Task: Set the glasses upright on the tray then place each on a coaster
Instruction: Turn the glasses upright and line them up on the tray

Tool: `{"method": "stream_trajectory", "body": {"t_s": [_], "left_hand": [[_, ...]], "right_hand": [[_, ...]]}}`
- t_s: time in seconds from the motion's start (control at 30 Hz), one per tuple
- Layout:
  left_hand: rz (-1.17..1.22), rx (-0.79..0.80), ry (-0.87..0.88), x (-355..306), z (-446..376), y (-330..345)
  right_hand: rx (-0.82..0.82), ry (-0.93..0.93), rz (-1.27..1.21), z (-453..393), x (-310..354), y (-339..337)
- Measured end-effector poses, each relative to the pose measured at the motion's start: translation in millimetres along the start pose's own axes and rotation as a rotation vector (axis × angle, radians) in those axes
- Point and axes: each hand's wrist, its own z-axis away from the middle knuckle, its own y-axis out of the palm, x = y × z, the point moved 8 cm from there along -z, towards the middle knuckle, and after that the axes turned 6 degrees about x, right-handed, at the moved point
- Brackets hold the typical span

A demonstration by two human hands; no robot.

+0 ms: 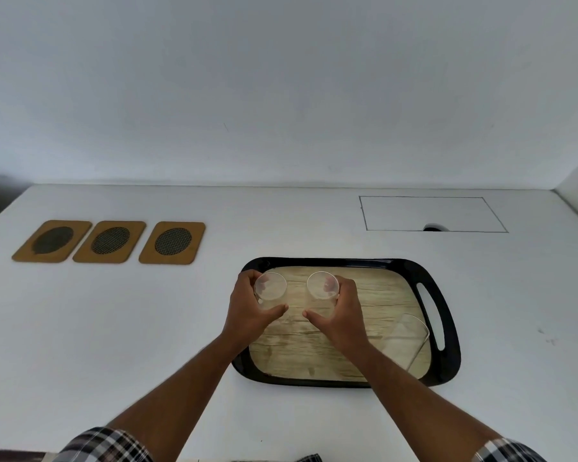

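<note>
Now the left hand [247,305] is closed around one clear glass [270,290] and the right hand [341,308] around a second glass [322,285], both mouth-up over the tray [447,328]. Probably they touch its floor. A third glass [406,341] lies tilted near the right handle. Three coasters [109,241] wait at far left.

Both bare forearms reach forward in rolled plaid sleeves, left hand [251,303] and right hand [339,306] side by side, fingers [247,278] curled in grips.
</note>
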Motion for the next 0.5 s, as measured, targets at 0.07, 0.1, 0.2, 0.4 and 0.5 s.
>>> {"method": "stream_trajectory", "body": {"t_s": [0.07,0.1,0.2,0.4,0.5], "left_hand": [[-0.001,-0.002,0.010,-1,0,-1],[-0.002,-0.002,0.016,-1,0,-1],[-0.013,-0.005,0.040,-2,2,-2],[-0.036,0.027,0.064,1,8,-9],[-0.068,-0.012,0.091,6,12,-16]], "right_hand": [[0.005,0.003,0.003,0,0,1],[0.008,0.005,0.006,0,0,1],[0.028,0.008,0.036,1,2,1],[0.043,0.013,0.043,8,11,-8],[0.041,0.030,0.029,13,15,-18]]}}
